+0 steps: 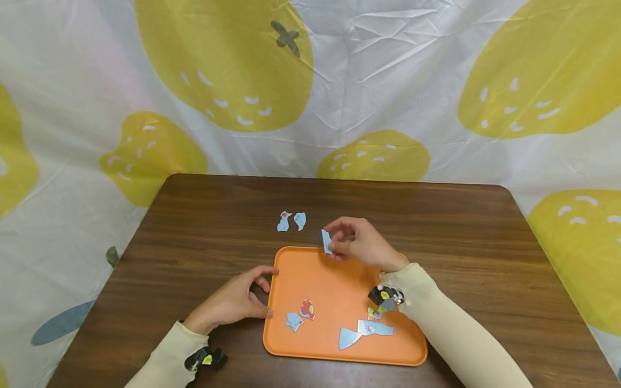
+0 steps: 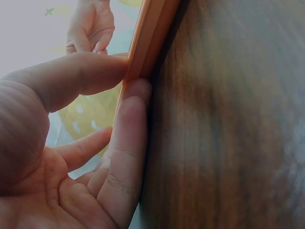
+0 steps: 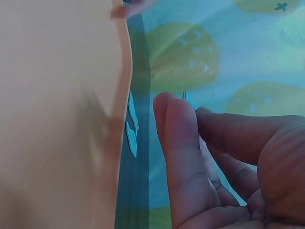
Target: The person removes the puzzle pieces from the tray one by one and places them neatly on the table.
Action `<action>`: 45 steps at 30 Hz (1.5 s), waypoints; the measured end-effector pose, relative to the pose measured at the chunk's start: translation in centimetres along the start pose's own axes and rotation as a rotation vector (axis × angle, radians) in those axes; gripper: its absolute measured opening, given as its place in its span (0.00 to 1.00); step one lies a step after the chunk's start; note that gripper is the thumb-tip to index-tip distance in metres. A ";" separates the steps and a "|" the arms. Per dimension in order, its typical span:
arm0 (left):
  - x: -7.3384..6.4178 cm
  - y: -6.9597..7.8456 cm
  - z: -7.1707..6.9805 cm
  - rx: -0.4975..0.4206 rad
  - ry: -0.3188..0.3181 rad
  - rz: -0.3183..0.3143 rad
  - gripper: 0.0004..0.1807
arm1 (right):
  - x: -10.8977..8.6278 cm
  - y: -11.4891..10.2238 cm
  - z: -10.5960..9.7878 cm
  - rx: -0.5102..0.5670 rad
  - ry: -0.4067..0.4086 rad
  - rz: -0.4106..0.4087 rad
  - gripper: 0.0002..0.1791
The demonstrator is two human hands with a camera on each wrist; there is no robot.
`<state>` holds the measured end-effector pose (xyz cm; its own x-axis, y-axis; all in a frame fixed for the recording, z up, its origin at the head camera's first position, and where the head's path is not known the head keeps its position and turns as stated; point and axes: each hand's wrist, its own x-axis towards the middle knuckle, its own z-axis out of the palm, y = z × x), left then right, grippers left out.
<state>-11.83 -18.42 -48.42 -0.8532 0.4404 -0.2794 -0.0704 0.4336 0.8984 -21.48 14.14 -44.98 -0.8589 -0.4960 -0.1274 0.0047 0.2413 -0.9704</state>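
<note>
My right hand (image 1: pixel 366 245) pinches a narrow light-blue card piece (image 1: pixel 326 241) between thumb and fingers, above the tray's far edge. In the right wrist view the fingers hide most of that piece. My left hand (image 1: pixel 237 299) touches the left rim of the orange tray (image 1: pixel 335 275), thumb and index finger spread apart along it. On the tray lie a red piece (image 1: pixel 307 309), a star-like blue piece (image 1: pixel 294 321), a fan-shaped blue piece (image 1: pixel 348 338) and a long blue piece (image 1: pixel 375 328). A colourful piece (image 1: pixel 373 313) is partly hidden by the right wrist camera.
Beyond the tray, two light-blue cut pieces (image 1: pixel 283 221) lie side by side on the dark wooden table (image 1: pixel 204 231). Behind the table hangs a white cloth (image 1: pixel 339 81) with large yellow fruit shapes.
</note>
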 end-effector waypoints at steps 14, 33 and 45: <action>-0.1 -0.3 0.0 -0.005 0.004 -0.004 0.46 | 2.3 -0.8 -0.3 0.091 0.077 0.058 0.19; 0.0 -0.3 -0.1 0.014 0.014 0.000 0.46 | 5.1 -0.7 -0.4 0.106 0.155 0.053 0.17; 0.2 -0.3 -0.1 0.013 0.007 0.001 0.46 | 7.4 -0.6 0.0 0.131 0.177 0.080 0.19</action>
<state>-12.00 -18.55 -48.72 -0.8569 0.4353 -0.2762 -0.0631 0.4431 0.8942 -27.89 10.35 -45.36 -0.9296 -0.3224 -0.1785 0.1332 0.1576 -0.9785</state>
